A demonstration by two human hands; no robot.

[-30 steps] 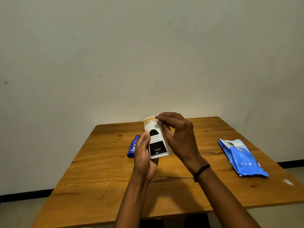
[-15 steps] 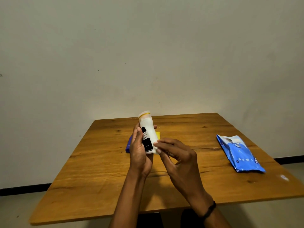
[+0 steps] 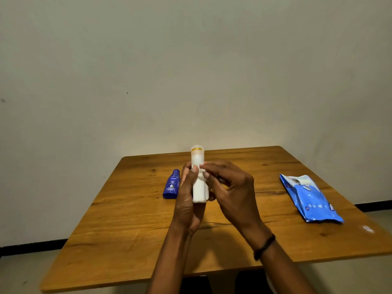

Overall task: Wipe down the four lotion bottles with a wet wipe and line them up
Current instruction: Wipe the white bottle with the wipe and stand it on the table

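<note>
While only two of the four lotion bottles can be seen, the work looks to be in its middle stretch at best. The left hand holds a white plastic lotion bottle with a thin yellow band near its top upright above the middle of the wooden counter, its fingers clasped round the body. The right hand presses its fingertips against the upper side of that bottle, pinched on what seems to be a small white wet wipe; the wipe blends with the bottle, so its edges are hard to make out.

A dark blue lotion bottle with a white label lies on its side on the counter just left of the hands, not standing, and whether it has been wiped cannot be told. A blue plastic pack of wet wipes lies well apart at the right, its flap open.

No row has been formed. I judge the white bottle is mid-wipe, and what remains is finishing it, cleaning the others, wherever the two unseen ones are, and lining all four up.
</note>
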